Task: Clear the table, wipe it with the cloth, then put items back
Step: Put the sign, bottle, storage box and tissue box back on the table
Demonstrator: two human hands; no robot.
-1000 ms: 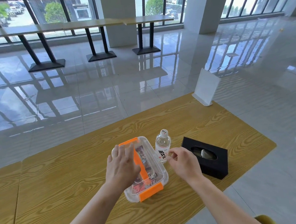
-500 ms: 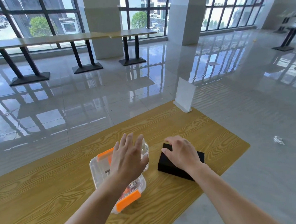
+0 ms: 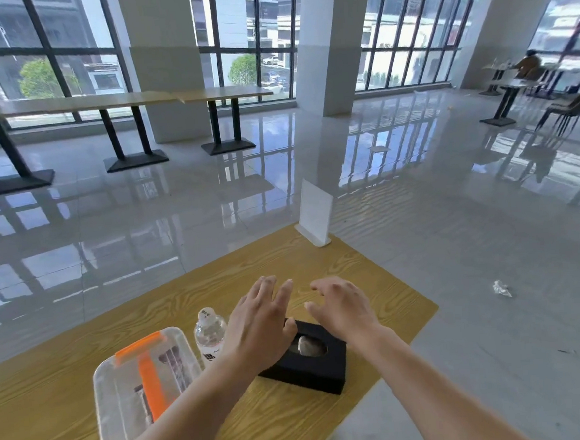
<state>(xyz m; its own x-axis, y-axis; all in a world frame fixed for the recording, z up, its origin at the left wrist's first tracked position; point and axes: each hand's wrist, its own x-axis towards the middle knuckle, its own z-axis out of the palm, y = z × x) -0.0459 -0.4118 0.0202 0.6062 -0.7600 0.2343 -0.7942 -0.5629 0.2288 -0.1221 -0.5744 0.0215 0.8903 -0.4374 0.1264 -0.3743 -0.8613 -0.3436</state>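
Observation:
On the wooden table lie a clear plastic box with an orange lid handle, a small water bottle and a black tissue box. My left hand hovers open above the left end of the tissue box, fingers spread and pointing away. Beside it, my right hand is open too, fingers curved, above the far right part of the tissue box. Neither hand holds anything. A white sign stand is upright at the table's far corner. No cloth is in view.
The table's right edge runs close to the tissue box. Crumpled paper scraps lie on the shiny tiled floor to the right. Long tables stand by the windows, a pillar beyond the sign. A seated person is far right.
Both hands have lifted and moved forward, off the clear box and off the tissue box. The camera view has swung right and up, so the items now sit lower left.

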